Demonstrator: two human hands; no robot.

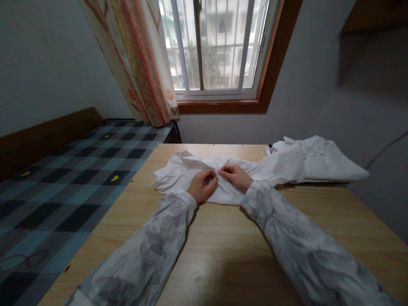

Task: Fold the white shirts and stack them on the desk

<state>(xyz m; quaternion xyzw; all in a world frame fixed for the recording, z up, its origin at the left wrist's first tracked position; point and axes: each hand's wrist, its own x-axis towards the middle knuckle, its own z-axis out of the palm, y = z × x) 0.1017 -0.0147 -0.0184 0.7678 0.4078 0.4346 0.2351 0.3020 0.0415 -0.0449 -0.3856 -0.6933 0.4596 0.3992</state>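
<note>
Daylight from a barred window (219,44) with a brown wooden frame falls into our small grey-walled room, where a peach patterned curtain (140,59) hangs at the window's left side. Below it stands our pale wooden surface (223,255), and to its left lies a bed under a blue-and-black checked cover (63,178).

On the far half of the surface lies a crumpled white cotton shirt (178,174), and both our arms in grey mottled sleeves reach to its middle. Our left hand (203,185) is curled nearly closed, fingertips pinching a fold of the shirt's cloth. Our right hand (235,176) lies just beside it — fingers bent, pinching the same seam. To the right rests a second white garment, loosely folded (318,163), touching the shirt's sleeve.
</note>
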